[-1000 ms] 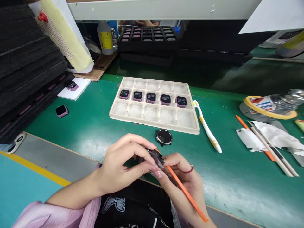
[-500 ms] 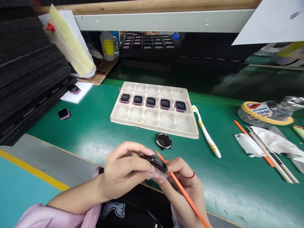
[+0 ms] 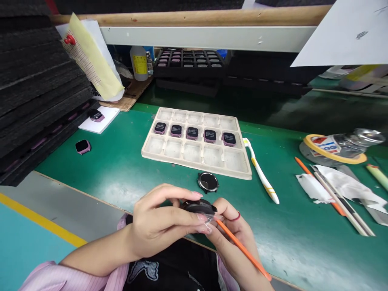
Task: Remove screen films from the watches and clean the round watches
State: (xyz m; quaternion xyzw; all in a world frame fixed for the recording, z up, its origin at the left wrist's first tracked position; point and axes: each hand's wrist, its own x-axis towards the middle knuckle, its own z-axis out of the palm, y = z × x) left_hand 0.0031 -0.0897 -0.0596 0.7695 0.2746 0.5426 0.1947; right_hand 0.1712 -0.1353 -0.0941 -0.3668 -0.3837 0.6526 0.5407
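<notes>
My left hand (image 3: 165, 214) is closed around a black round watch case (image 3: 200, 207), thumb and fingers on its edges. A bit of clear film (image 3: 209, 218) shows beneath the case, between both hands. My right hand (image 3: 235, 230) pinches an orange stick (image 3: 242, 246), whose near end slants down to the right; its other end meets the film at the case's edge. Just beyond my fingers lies a second round watch case (image 3: 208, 182) with a silver rim, flat on the green bench.
A pale tray (image 3: 195, 159) holds a row of purple square watches (image 3: 192, 132). Right of it lie a toothbrush (image 3: 262, 173), sticks and white wipes (image 3: 342, 186), and a glass bottle (image 3: 333, 145). Stacked black foam trays (image 3: 39, 89) stand at left near a loose purple watch (image 3: 83, 146).
The watch case has tilted so more of its broad face shows. The orange stick's tip has drawn back from over the case to its right edge, with more clear film visible.
</notes>
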